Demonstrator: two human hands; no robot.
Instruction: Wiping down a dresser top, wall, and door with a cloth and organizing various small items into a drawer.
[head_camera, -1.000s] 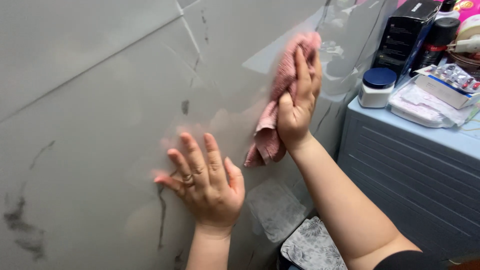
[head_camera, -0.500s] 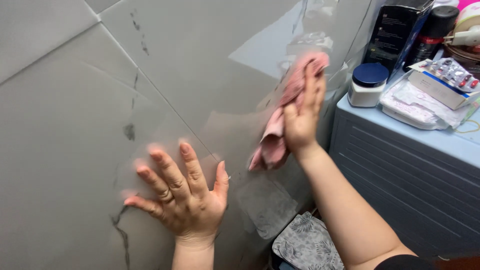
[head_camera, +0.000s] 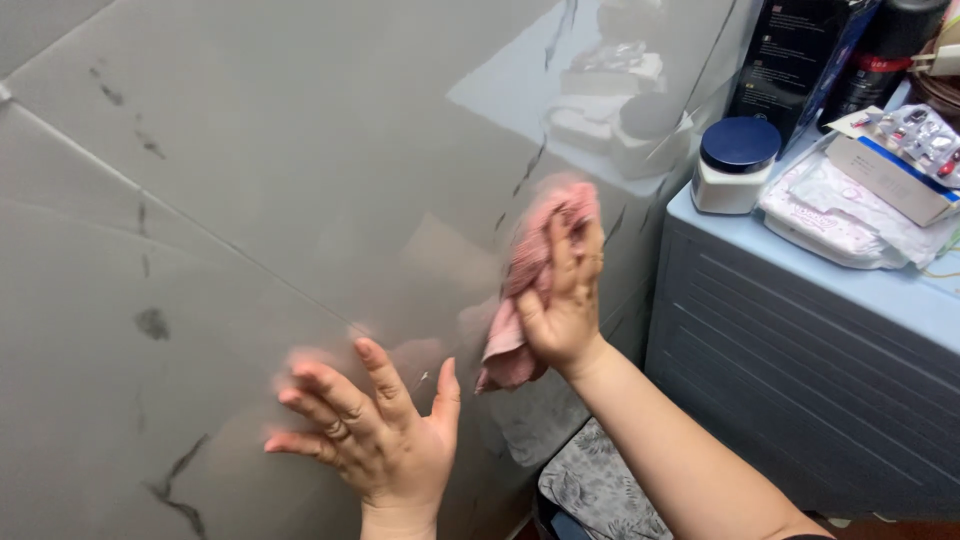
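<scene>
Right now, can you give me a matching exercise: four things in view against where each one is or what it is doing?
Things:
1. pink cloth
2. left hand
3. white jar with dark blue lid
4. grey patterned fabric

States:
A. on the pale blue cabinet top
B. low down, beside the cabinet
C. spread open against the glossy grey marbled wall
D. pressed to the wall by the right hand

Pairs: 1-D, 2-C, 3-A, 4-B

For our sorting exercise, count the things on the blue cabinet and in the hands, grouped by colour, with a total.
Pink: 1, the cloth in the right hand
White with a blue lid: 1, the jar
Black: 2, the box and the can
White and blue: 1, the flat carton
Total: 5
The left hand holds nothing.
</scene>
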